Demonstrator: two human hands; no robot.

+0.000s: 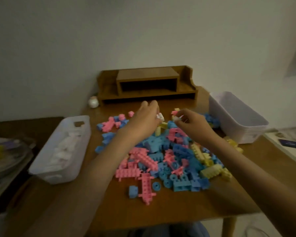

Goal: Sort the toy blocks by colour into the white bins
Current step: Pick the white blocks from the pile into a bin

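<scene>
Far to my left a stack of books and papers (9,156) lies on a darker surface. Beside it, on the wooden table (161,211), the left white bin (41,170) stands lengthwise with white blocks (63,147) heaped inside. My left hand (143,118) reaches over the far side of the pile, its fingers closed around a small white block (160,116) held above the table. Below and between my arms lies the pile of blocks (169,161), pink, blue and pale yellow all mixed together, with a few pink and blue ones scattered toward the left bin. My right hand (191,123) hovers just beside my left, thumb and fingertips pinching another white piece (177,118), too blurred to make out its shape. At the right edge stands the second white bin (256,130), with blue and yellow blocks lying against its near wall.
</scene>
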